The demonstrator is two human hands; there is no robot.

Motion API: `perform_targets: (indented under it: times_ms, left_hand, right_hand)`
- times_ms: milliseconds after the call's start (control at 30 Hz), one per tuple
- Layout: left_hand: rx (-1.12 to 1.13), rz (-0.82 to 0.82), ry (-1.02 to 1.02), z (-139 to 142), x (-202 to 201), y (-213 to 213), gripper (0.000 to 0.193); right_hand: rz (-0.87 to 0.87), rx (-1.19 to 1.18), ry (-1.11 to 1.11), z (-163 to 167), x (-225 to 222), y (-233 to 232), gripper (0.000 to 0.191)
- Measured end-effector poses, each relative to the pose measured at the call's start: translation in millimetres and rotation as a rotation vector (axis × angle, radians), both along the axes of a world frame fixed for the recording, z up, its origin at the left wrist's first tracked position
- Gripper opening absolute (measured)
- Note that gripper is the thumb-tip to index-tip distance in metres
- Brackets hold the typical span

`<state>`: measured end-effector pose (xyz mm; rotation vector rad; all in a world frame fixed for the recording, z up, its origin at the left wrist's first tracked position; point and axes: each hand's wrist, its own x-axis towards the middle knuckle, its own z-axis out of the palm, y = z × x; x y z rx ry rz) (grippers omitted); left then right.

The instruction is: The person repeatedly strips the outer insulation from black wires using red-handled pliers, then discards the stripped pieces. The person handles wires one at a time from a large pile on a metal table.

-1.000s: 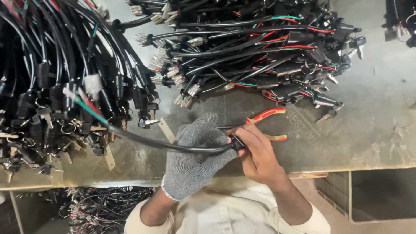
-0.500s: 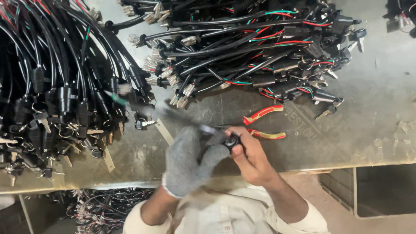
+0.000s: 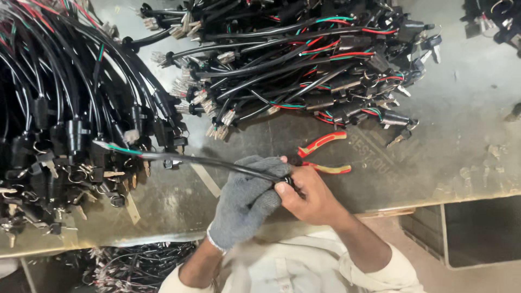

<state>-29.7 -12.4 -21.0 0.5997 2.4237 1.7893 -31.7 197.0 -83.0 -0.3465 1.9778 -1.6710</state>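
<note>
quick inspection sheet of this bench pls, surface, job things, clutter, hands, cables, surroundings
surface: grey worktable, scuffed and stained.
job's things: one black cable held across both hands, coloured wire ends pointing left.
clutter: red-handled pliers lying just beyond the hands.
grippers: left hand in a grey knit glove, closed on the cable; right hand bare, pinching its end.
cables: large bundle at left; second pile at top centre.
surroundings: more wiring below the table edge; dark bin at right.
</note>
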Motion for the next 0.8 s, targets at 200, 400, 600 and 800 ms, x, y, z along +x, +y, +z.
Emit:
perform_targets:
  times_ms: [200,400,600,800]
  left_hand:
    - [0.284,-0.199,-0.071,10.4,-0.1,-6.4,0.028]
    - [0.275,-0.039,-0.051,7.0,4.7,2.6,0.015]
    - [0.283,0.065,-0.223,1.7,-0.8,9.8,0.031]
    - [0.433,0.097,-0.369,-9.0,-3.0,0.4,0.041]
  right_hand:
    - [0.452,-0.56,-0.305,-10.3,14.3,20.8,0.037]
    - [0.171,-0.632,-0.314,-52.2,34.5,7.0,0.054]
    - [-0.398,-0.551,-0.031,-40.7,37.1,-23.2,0.048]
    - [-0.166,0.236,0.82,21.5,-9.2,-2.6,0.074]
